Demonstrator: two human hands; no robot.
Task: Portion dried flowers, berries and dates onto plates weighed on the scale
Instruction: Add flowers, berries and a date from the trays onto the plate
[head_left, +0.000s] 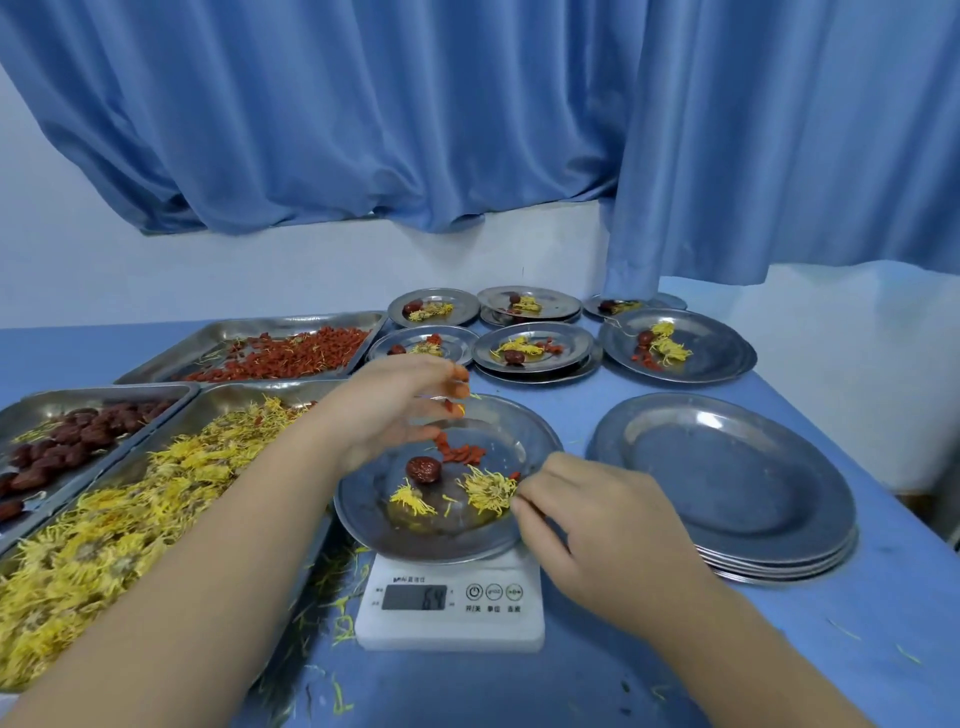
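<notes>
Centrally, on the white scale (452, 608) near the front of the blue worktop (831, 649): a steel plate (537, 441) holding one dark date (423, 469), a few red berries (462, 453) and two tufts of dried flowers (491, 491). Above its far-left rim, the left hand (395, 405), grip curled close on more red berries at the fingertips. At its right rim, the right hand (597, 514), grip pinched on the larger tuft. To the left, a flower tray (228, 397), a date tray (47, 410) and a berry tray (223, 332). Behind, filled plates (714, 343); to the right, a stack of empty plates (727, 467).
</notes>
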